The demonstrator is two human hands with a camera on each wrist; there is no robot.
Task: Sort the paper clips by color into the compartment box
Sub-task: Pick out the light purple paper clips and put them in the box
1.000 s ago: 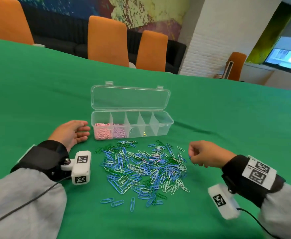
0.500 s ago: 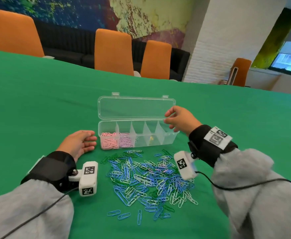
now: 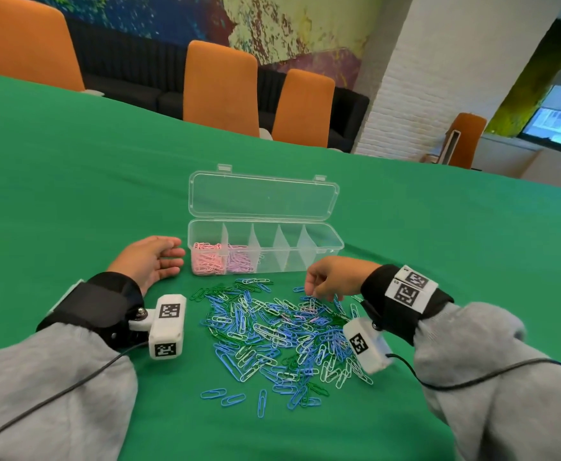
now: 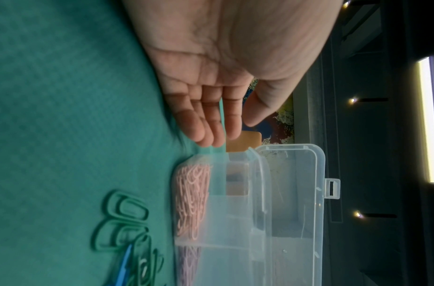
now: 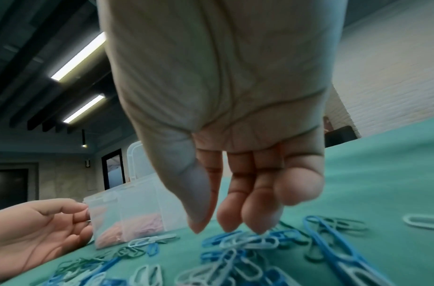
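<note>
Two hands — the left hand (image 3: 149, 261), fingers relaxed, lies beside the compartment box (image 3: 319, 242); right hand (image 3: 334, 277) fingers, loosely spread, hang over the paper clips (image 3: 272, 331), holding none.

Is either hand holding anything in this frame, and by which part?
Nothing is held. The right hand hovers over the loose clips with empty fingertips; the left hand rests open beside the box.

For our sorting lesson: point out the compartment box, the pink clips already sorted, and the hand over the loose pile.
Compartment box (image 3: 325, 241), head view, bare right end wall.
Pink clips (image 3: 207, 261), head view, middle of the heap in the leftmost compartment.
Right hand (image 3: 334, 277), head view, back of the hand.
</note>
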